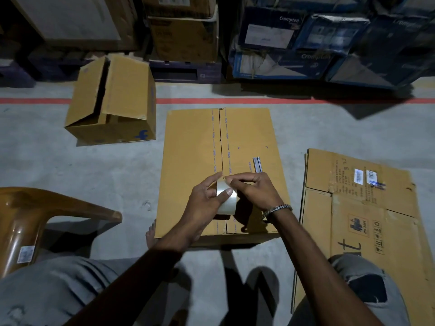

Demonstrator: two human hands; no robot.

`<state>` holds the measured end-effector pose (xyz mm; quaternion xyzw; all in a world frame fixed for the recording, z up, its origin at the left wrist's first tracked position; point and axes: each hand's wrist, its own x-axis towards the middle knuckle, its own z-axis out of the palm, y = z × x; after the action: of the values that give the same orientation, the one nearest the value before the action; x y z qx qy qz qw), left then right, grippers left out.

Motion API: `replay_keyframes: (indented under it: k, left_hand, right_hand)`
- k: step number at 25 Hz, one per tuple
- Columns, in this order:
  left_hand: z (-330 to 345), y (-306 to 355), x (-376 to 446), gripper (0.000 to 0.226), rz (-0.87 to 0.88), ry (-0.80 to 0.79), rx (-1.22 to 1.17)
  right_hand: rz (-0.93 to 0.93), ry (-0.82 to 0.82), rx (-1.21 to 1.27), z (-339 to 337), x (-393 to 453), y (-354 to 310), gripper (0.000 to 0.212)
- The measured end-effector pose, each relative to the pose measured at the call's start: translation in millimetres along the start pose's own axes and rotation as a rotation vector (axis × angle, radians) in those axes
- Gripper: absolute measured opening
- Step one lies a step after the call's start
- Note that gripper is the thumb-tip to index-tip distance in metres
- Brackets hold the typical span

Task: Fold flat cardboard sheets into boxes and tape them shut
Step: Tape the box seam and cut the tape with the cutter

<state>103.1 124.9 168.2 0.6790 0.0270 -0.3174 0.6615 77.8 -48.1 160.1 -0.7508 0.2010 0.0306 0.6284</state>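
Hunting for the tape end before sealing the box

Folded box lies on the floor right under both hands, seam up, ready for taping. Left hand has its grip wrapped round the clear tape roll to steady it; right hand pinches at the roll's top edge, probably picking the end loose.

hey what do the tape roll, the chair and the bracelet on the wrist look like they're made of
Tape roll: clear glossy plastic film, likely; the brown shows through it and it catches light.
Chair: moulded brown plastic, by its smooth shiny curved surface.
Bracelet: probably metal links, silvery with bright glints.
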Motion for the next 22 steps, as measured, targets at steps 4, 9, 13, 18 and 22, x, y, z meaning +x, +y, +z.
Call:
replay_keyframes:
  k: [4, 9, 13, 18, 22]
  left_hand:
    - [3, -5, 2, 0.082, -0.091, -0.009, 0.014]
    - [13, -12, -4, 0.039, -0.052, -0.027, 0.104]
    - [12, -15, -4, 0.025, 0.03, -0.046, 0.103]
    - [9, -15, -1, 0.042, 0.026, -0.029, 0.122]
    - [7, -16, -2, 0.045, 0.022, -0.02, 0.147]
  right_hand:
    - [0.001, 0.057, -0.01, -1, 3, -4, 0.008]
    - [-0.056, 0.101, 0.004, 2, 2, -2, 0.009]
    - [-0.123, 0.112, -0.04, 4, 1, 2, 0.009]
    - [-0.146, 0.118, 0.077, 9, -2, 3, 0.01]
    - [-0.144, 0.117, 0.141, 11, -3, 1, 0.012]
